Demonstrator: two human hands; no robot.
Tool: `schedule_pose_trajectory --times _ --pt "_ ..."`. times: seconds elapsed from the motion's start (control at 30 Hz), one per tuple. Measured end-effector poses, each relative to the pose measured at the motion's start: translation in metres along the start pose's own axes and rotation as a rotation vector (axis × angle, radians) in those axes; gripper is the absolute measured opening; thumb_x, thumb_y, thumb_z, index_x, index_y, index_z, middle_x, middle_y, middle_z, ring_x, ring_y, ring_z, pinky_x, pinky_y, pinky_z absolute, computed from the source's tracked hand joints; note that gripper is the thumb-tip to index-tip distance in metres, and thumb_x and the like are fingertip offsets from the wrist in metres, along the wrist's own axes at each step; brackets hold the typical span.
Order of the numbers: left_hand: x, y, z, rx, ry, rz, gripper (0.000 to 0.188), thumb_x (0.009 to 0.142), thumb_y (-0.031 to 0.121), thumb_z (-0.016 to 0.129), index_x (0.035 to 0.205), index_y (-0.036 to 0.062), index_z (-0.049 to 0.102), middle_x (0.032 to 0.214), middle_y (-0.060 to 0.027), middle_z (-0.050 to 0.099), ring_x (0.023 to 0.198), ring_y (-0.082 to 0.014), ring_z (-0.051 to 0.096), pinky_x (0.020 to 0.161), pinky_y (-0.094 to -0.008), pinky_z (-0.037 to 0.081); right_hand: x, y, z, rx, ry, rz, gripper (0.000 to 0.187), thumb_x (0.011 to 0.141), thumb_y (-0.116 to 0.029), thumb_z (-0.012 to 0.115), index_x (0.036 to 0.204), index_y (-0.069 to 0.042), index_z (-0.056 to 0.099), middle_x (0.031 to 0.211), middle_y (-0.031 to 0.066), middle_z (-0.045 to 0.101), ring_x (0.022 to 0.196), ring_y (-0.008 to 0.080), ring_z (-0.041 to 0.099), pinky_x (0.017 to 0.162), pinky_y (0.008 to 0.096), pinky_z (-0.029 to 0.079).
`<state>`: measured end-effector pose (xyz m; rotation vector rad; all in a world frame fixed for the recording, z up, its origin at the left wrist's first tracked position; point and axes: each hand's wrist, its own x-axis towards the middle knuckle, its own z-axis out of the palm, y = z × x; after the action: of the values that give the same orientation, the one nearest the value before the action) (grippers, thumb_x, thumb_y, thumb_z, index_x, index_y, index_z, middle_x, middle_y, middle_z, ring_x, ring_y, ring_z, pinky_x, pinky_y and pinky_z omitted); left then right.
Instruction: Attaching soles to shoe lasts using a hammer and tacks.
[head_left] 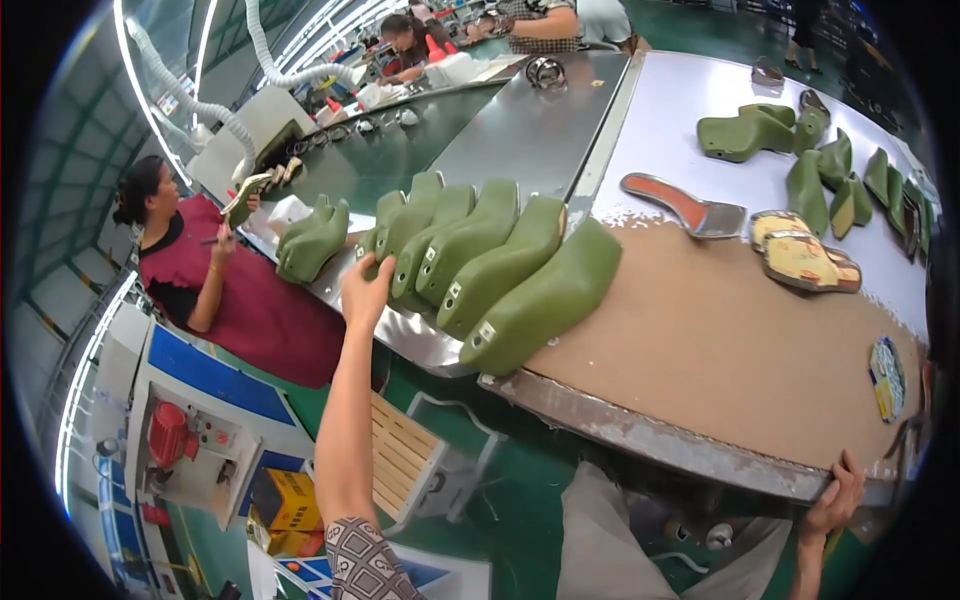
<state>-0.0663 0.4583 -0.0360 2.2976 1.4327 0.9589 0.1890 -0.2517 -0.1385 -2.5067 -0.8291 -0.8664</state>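
Observation:
Several green shoe lasts (547, 295) stand side by side in a row, partly on the metal surface and partly at the corner of the brown-covered table. My left hand (367, 292) reaches to the far left part of this row, its fingers closed around the toe end of one of the smaller lasts. The hand hides part of that last. My right hand (838, 497) rests at the front right edge of the table (640, 432), with its fingers apart and nothing held in them.
A strap sandal (685, 207), a pair of yellow-patterned soles (800, 255) and more green lasts (745, 135) lie on the table. To the left, a person in a dark red apron (245, 280) holds a last. A slatted wooden stool (405, 455) stands below.

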Motion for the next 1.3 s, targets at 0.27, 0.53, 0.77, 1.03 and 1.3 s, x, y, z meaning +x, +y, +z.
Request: schedule_pose_trajectory --times 0.27,0.53,0.77,1.03,1.3 --pt "0.059 -0.007 0.049 0.488 0.297 -0.137 0.077 0.064 0.072 0.067 0.111 0.0117 0.067 0.125 -0.0166 0.051 0.117 -0.0351 0.049 0.092 -0.0523 0.042 -0.012 0.040 -0.001 0.097 -0.086 0.016 0.031 0.096 -0.018 0.034 0.104 0.004 0.055 0.128 0.0242 0.052 0.118 0.0358 0.050 0.105 0.0439 0.033" --pt "0.114 -0.074 0.034 0.577 0.364 -0.280 0.076 0.072 0.067 0.065 0.125 0.0125 0.057 0.138 -0.0156 0.042 0.130 -0.0327 0.038 0.097 -0.0600 0.034 -0.032 0.063 0.005 0.276 -0.071 0.139 0.032 0.097 -0.020 0.033 0.110 0.002 0.052 0.132 0.0247 0.047 0.124 0.0345 0.045 0.107 0.0448 0.031" --pt "0.032 0.038 0.014 -0.262 -0.032 0.177 0.062 0.085 0.049 0.065 0.122 0.0015 0.053 0.130 -0.0197 0.051 0.119 -0.0317 0.050 0.101 -0.0356 0.038 -0.004 0.012 -0.006 0.104 -0.011 0.105 0.031 0.095 -0.020 0.035 0.101 0.003 0.055 0.122 0.0247 0.055 0.112 0.0364 0.052 0.099 0.0426 0.038" --pt "-0.030 0.095 0.047 0.413 0.016 0.225 0.072 0.069 0.060 0.072 0.104 -0.0020 0.065 0.132 -0.0203 0.048 0.115 -0.0381 0.051 0.094 -0.0464 0.043 0.008 -0.003 -0.009 -0.034 -0.023 -0.037 0.027 0.091 -0.020 0.037 0.093 0.000 0.054 0.112 0.0222 0.060 0.104 0.0377 0.056 0.094 0.0451 0.038" --pt "0.030 0.032 0.028 0.446 0.299 0.073 0.062 0.080 0.052 0.066 0.118 0.0032 0.057 0.135 -0.0161 0.048 0.123 -0.0385 0.044 0.099 -0.0529 0.035 0.020 -0.023 -0.006 0.057 0.037 -0.035 0.018 0.083 -0.016 0.042 0.086 -0.002 0.053 0.105 0.0205 0.061 0.095 0.0359 0.058 0.084 0.0431 0.039"
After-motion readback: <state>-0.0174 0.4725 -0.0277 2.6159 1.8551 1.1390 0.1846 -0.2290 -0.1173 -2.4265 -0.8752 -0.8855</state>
